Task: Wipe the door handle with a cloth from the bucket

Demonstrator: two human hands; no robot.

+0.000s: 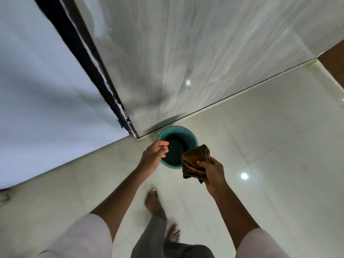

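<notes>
A teal bucket (pixel 188 135) stands on the floor at the foot of the door's corner. My right hand (pixel 212 173) grips a folded brown cloth (pixel 195 161) just above the bucket's right rim. My left hand (pixel 154 152) hovers over the bucket's left rim, fingers loosely curled and holding nothing. The grey glossy door (pixel 195 53) rises behind the bucket. No door handle shows in this view.
A dark door frame edge (pixel 89 67) runs diagonally beside a pale wall (pixel 37 81). The floor is glossy white tile (pixel 270 146). My bare feet (pixel 154 202) stand just behind the bucket. A brown surface (pixel 333 58) sits at the right edge.
</notes>
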